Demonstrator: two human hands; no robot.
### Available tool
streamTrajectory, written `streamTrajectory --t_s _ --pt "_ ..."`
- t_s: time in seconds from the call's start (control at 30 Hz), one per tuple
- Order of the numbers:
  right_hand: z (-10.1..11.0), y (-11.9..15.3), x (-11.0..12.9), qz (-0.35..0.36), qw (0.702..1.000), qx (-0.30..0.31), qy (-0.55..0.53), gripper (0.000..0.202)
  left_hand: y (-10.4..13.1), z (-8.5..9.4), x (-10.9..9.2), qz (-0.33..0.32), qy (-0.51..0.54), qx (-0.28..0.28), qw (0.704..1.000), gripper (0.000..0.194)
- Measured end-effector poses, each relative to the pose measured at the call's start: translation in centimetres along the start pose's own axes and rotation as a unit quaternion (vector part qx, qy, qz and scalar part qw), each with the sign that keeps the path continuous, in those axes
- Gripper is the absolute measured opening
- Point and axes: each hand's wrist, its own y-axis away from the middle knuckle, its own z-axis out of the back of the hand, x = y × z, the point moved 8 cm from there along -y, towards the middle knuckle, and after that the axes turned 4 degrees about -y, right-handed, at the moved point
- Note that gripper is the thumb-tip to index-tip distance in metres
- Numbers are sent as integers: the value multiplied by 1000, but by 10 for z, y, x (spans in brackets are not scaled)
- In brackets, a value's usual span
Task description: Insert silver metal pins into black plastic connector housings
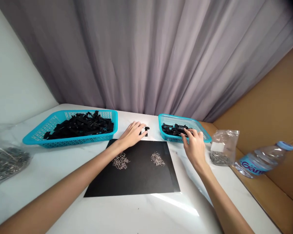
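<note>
My left hand (133, 133) is at a small black part (146, 130) on the white table, beyond the black mat (136, 182). Its thumb and forefinger are bent round something white and black, mostly hidden. My right hand (194, 143) reaches over the near rim of the right blue basket (202, 130), its fingertips at a black piece (180, 129) among other black parts. Two small piles of metal pieces lie on the mat, a left pile (120, 161) and a right pile (157, 159).
The larger blue basket (70, 142), heaped with black parts, stands at the left. A clear bag (8, 161) of metal pieces lies at the far left. Right of the small basket are another bag (223, 149) and a tilted water bottle (263, 159). A grey curtain (136, 58) hangs behind.
</note>
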Motion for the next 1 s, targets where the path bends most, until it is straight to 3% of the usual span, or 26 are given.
streamTrajectory --t_s 0.1,0.23,0.37,0.47,0.63,0.8,1.0 --pt "9 8 30 45 997 4 -70 31 -28 -18 3 13 -21 11 1000 28" --pt "0 31 93 102 965 130 -202 24 -42 -33 3 19 -21 35 999 28" --pt "-18 65 158 179 922 247 -238 31 -35 -28 0 19 18 45 999 20" --pt "-26 82 185 209 908 289 -220 41 -22 -12 1 28 68 21 997 14" --pt "-26 94 199 250 893 314 -204 43 9 26 11 68 158 -36 984 17" --pt "-31 86 189 193 908 300 -221 42 59 62 10 102 226 -85 965 24" --pt "-43 91 185 219 915 293 -169 41 110 66 14 165 307 -120 930 24"
